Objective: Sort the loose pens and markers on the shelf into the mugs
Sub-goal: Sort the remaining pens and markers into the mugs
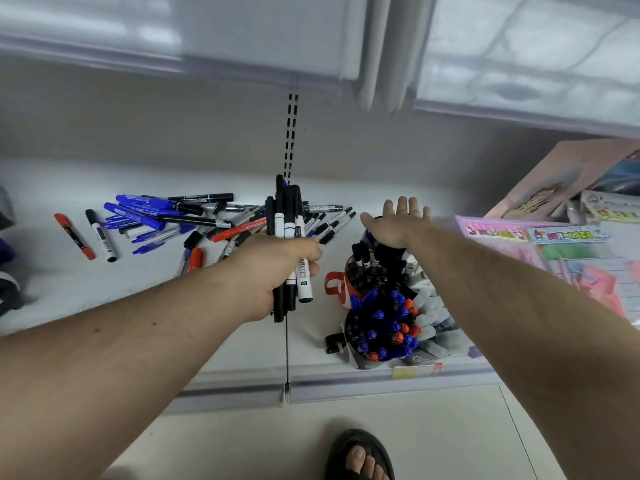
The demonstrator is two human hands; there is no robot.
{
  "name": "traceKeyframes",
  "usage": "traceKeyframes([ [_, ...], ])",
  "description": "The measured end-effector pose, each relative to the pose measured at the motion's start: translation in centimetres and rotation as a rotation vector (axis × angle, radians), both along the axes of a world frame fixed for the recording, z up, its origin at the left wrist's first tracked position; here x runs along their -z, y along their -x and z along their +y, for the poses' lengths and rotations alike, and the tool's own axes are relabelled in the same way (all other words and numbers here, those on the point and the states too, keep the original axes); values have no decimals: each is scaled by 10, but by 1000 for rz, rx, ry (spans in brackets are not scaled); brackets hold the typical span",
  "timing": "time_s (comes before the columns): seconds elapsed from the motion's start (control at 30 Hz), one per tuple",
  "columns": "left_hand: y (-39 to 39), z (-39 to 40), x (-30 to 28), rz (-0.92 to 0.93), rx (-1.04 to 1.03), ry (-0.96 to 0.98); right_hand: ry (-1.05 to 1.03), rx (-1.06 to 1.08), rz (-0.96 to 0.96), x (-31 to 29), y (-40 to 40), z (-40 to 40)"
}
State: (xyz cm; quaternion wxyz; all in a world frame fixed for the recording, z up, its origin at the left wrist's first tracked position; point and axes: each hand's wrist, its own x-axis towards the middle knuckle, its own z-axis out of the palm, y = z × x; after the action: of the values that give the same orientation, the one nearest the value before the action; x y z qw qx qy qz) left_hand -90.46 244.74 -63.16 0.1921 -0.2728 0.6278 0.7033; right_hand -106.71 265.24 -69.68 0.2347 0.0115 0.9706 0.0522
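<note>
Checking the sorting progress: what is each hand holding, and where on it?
The left hand grips a bundle of black markers around their lower halves. The right hand is open and holds nothing.

No lettering reads clearly; a barcode stands on a white marker (pixel 303 271) at the frame's centre.

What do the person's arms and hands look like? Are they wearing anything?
Both arms are bare up to the edge of the picture: no sleeves show. The left hand and right hand wear no gloves, and no rings, watch or bracelets show. A little hair shows on the forearms.
</note>
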Motion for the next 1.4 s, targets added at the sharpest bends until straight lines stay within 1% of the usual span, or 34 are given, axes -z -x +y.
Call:
traceKeyframes([
  [0.1, 0, -2, -1, 12, 16, -26, -2, -69, 16, -4, -7, 1],
  [0.13, -2, -3, -2, 15, 32, -38, 13, -87, 52, -10, -11, 0],
  [0.2, -6, -6, -5, 22, 100, -61, 75, -126, 253, -31, -22, -5],
  [0.23, -10, -8, -8, 26, 139, -74, 155, -131, 364, -46, -30, -12],
  [0.27, -13, -10, -11, 33, 174, -89, 301, -94, 416, -64, -41, -22],
  [0.3, -16, -12, -14, 43, 202, -103, 512, -12, 405, -82, -54, -34],
  [0.37, -23, -15, -21, 70, 257, -119, 983, 192, 243, -114, -86, -56],
  [0.4, -26, -17, -25, 84, 289, -123, 1119, 247, 165, -127, -104, -65],
  [0.43, -31, -18, -29, 97, 321, -125, 1167, 248, 118, -136, -119, -72],
  [0.53, -46, -22, -43, 132, 376, -147, 1199, 192, 83, -150, -158, -86],
  [0.73, -73, -35, -67, 179, 408, -255, 1272, 298, 207, -167, -201, -90],
  [0.8, -80, -39, -70, 214, 441, -233, 1253, 323, 237, -171, -210, -92],
  [0.87, -85, -42, -70, 256, 478, -180, 1231, 335, 225, -174, -219, -93],
  [0.93, -90, -43, -70, 291, 537, -108, 1184, 317, 213, -177, -230, -94],
  [1.0, -96, -43, -72, 315, 579, -75, 1156, 307, 227, -179, -240, -95],
  [1.1, -103, -42, -75, 310, 577, -100, 1223, 380, 240, -180, -249, -90],
  [1.23, -106, -46, -79, 254, 558, -208, 1368, 491, 250, -184, -255, -80],
  [1.3, -108, -48, -82, 245, 561, -202, 1419, 517, 257, -186, -257, -71],
  [1.4, -108, -46, -81, 278, 533, -187, 1457, 512, 200, -188, -261, -64],
])
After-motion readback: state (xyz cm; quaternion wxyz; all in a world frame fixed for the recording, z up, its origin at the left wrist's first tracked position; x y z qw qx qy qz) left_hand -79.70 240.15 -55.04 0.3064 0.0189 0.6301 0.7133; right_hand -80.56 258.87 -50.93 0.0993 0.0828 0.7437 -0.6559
